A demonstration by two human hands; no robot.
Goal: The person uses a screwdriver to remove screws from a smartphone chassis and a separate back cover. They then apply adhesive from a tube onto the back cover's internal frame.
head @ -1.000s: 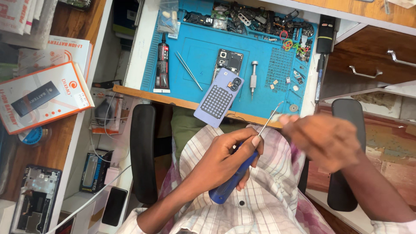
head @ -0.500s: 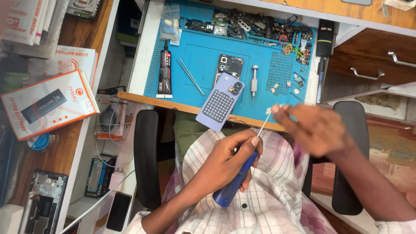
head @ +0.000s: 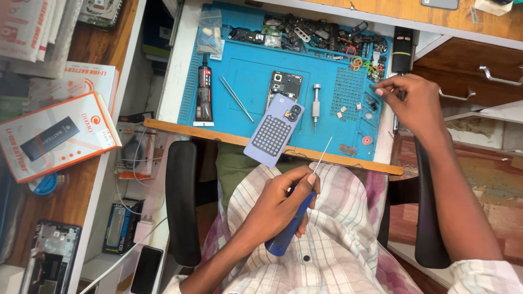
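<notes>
White counter (head: 173, 81) with wooden front edge, bearing a blue work mat (head: 253, 76). On the mat: black glue tube (head: 204, 93), tweezers (head: 235, 98), opened phone (head: 284, 87), lilac back cover (head: 273, 130) overhanging the edge, metal screwdriver (head: 316, 105), loose parts (head: 310, 34) along the rear.

On the blue work mat (head: 256, 76): two phone bodies (head: 273, 130), one glue tube (head: 204, 90), one tweezers pair (head: 236, 98), one metal driver (head: 316, 106). Off it: one blue-handled screwdriver (head: 291, 223).

right hand (head: 417, 106) — left the screwdriver (head: 298, 204) tip | reached out to blue mat (head: 250, 76) edge
</notes>
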